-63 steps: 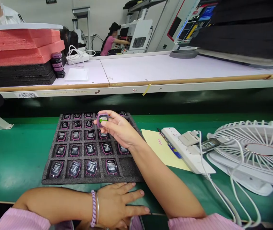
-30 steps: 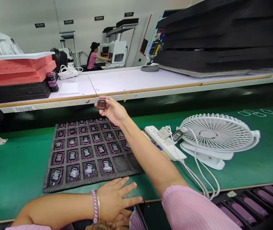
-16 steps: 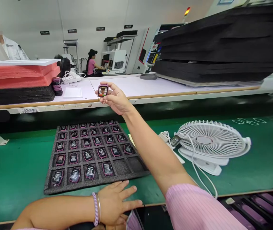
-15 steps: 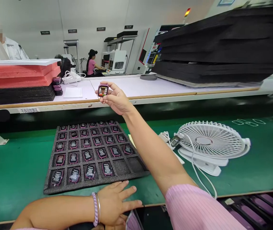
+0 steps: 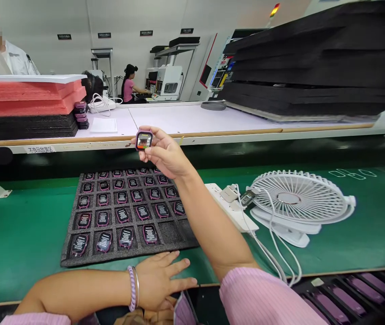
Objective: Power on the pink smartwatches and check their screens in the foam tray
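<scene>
A purple smartwatch case [image 5: 144, 141] with its screen lit is held up between the thumb and fingers of my right hand [image 5: 165, 153], in front of the shelf edge. Below it on the green bench lies a dark grey foam tray [image 5: 69, 253]. Several purple watches with white text on their screens sit in its pockets; part of its right side is hidden behind my right forearm. My left hand [image 5: 160, 280] rests at the bench's front edge, just below the tray, fingers spread and holding nothing.
A white fan [image 5: 290, 198] and a power strip [image 5: 233, 212] with cables lie on the right. Black foam sheets [image 5: 314, 67] and red foam [image 5: 30, 97] are stacked on the shelf [image 5: 165, 119]. Purple parts [image 5: 348, 300] fill a lower tray. Two people are beyond the shelf.
My right hand has come lower and a little closer with the watch, and its screen picture differs. The camera view has shifted slightly. My left hand stays at the bench edge.
</scene>
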